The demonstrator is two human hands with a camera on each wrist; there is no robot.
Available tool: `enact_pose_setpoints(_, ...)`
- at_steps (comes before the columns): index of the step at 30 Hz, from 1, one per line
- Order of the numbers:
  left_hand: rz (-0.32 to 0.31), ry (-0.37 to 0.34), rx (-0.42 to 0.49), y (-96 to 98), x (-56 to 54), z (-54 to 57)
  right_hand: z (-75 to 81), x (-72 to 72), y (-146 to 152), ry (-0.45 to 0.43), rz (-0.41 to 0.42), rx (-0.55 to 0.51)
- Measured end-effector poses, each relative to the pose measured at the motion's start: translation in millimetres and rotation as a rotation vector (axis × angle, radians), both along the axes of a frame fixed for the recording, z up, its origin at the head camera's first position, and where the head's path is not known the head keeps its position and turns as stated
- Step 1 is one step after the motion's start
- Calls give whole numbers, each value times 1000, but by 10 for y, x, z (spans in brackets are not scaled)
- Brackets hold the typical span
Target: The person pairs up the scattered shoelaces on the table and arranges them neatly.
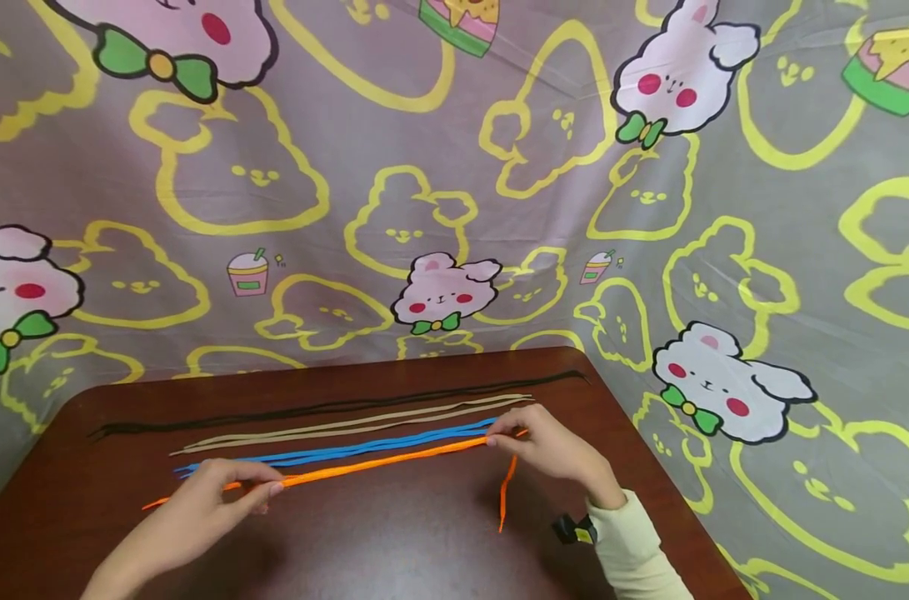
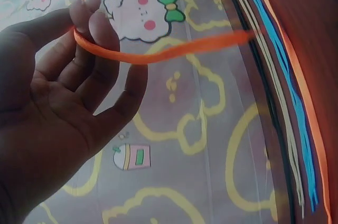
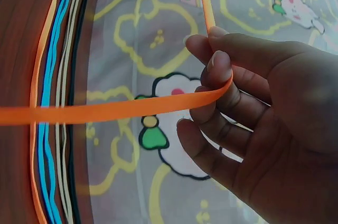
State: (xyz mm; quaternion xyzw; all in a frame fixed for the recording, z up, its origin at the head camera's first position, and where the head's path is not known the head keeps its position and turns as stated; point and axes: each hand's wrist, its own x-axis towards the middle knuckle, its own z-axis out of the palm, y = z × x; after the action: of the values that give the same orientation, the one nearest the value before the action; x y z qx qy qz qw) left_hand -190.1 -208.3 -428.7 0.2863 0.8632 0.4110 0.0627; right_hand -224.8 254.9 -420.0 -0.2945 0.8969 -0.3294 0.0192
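Observation:
An orange shoelace (image 1: 387, 463) stretches between the two hands, over the near side of the blue laces. My left hand (image 1: 192, 512) pinches it between thumb and fingertips, and a short end pokes out to the left. My right hand (image 1: 555, 446) pinches the other side, with a loose end dangling below the fingers. The left wrist view shows the lace (image 2: 158, 56) curving around the fingertips; in the right wrist view the lace (image 3: 132, 106) bends over the fingers. Another orange strand (image 3: 36, 76) lies alongside the blue laces (image 3: 45, 145) on the table.
Beyond the blue laces lie tan laces (image 1: 364, 424) and black laces (image 1: 334, 407), roughly parallel on the dark brown table (image 1: 379, 542). A cartoon-printed cloth (image 1: 334, 167) hangs behind and to the right. A small black device (image 1: 566, 529) sits by the right sleeve.

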Motion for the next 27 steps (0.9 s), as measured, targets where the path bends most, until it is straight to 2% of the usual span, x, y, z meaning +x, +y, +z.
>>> enact_pose_setpoints(3, 36, 21, -14, -61, -5, -4, -14, -13, 65, -4, -22, -3)
enact_pose_setpoints(10, 72, 94, -13, -222, -39, -30, -31, -46, 194, -13, -45, -22)
enact_pose_setpoints(17, 162, 153, -79, -380, -51, -38, -53, -59, 326, -47, -84, -46)
enact_pose_setpoints(23, 241, 135, -107, -521, -43, -51, -73, -89, 486, -48, -128, -45)
enact_pose_setpoints(27, 287, 201, -110, -598, -46, -71, -115, -124, 597, -61, -149, -53)
